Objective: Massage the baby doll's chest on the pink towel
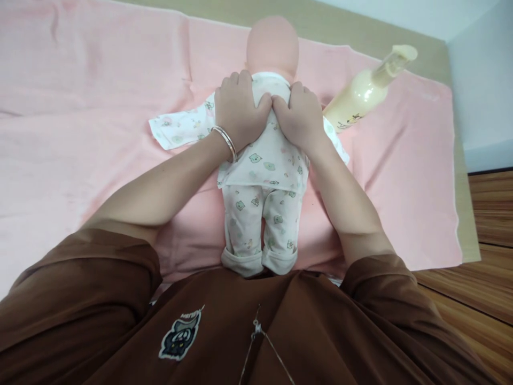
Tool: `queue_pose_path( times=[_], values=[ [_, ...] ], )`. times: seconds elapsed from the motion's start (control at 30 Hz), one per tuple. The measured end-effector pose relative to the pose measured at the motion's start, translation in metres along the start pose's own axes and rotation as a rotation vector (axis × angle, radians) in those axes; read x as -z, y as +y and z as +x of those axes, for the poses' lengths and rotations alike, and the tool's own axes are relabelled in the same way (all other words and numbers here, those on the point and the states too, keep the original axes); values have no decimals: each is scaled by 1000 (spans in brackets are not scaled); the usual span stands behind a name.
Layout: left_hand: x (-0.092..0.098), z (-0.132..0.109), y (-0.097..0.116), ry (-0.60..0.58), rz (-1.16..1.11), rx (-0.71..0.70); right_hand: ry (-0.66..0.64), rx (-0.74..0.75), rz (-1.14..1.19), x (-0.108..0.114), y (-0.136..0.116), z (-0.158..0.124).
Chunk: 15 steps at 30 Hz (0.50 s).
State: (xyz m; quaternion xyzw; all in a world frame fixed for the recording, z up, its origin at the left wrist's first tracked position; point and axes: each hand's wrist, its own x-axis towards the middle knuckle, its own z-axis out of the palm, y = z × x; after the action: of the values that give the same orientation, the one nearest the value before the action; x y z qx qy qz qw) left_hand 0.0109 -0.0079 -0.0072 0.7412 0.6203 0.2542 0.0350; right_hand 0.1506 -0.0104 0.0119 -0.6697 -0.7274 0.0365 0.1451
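Observation:
A baby doll [266, 174] lies on a pink cloth, with its smooth bald head [273, 45] pointing away from me. No face shows, so it appears to be face down. It wears a white printed top and matching trousers with turned-up cuffs. My left hand [242, 107] is on the doll's upper left back, fingers curled over the shoulder and thumb towards the spine. On the other side my right hand [300, 115] grips the right shoulder the same way. Both thumb tips almost meet in the middle. The fingertips are hidden over the shoulders.
The pink cloth [404, 160] covers much of a pale tabletop [471, 214]. A pump bottle of cream-coloured liquid [356, 96] is beside the doll's right arm. White wall surfaces are at the upper right, and wood-patterned flooring [489, 214] lies beyond the table's right edge.

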Motion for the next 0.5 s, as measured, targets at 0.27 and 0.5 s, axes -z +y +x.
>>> queue_pose_path(
  times=[0.27, 0.5],
  values=[
    [-1, -2, -2, 86, -130, 9, 99, -38, -11, -4, -3, -1],
    [2, -7, -2, 159, -145, -9, 109, -40, 14, -3, -2, -2]
  ],
)
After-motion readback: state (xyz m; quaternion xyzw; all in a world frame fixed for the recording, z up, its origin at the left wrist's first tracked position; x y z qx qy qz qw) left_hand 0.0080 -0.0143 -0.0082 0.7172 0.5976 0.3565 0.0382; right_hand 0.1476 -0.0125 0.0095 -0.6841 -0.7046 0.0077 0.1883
